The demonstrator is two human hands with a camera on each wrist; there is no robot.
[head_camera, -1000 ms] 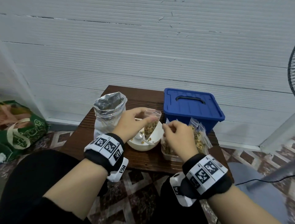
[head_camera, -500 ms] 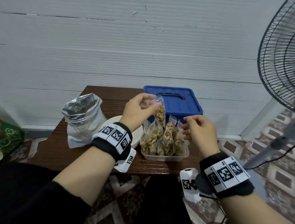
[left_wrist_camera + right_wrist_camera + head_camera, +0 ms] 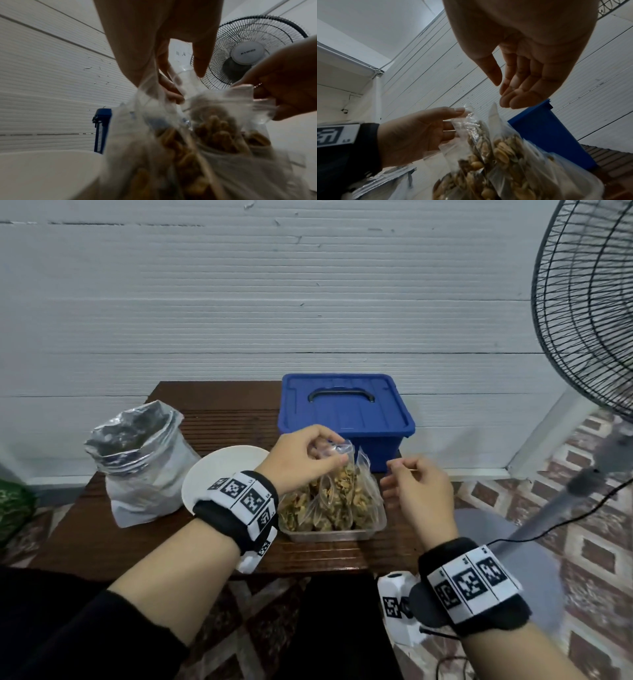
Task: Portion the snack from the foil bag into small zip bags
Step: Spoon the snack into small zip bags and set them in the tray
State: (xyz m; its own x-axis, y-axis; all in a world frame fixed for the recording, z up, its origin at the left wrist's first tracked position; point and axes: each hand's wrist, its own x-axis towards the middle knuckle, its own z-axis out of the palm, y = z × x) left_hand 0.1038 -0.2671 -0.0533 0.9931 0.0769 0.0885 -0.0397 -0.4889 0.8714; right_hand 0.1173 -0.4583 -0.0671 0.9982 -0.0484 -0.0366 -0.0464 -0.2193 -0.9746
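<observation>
Head view down over table (image 3: 212,419), wrist views upward, close, sharing filled bags (image 3: 337,501).

Only readable bit is the brand on the fan's hub cap (image 3: 247,52), looks like "KING" but it's mirrored/blurry. Wristband markers (image 3: 243,497) are just square codes.

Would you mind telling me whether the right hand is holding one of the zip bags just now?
No, the right hand hangs open above the zip bags, touching none.
</observation>
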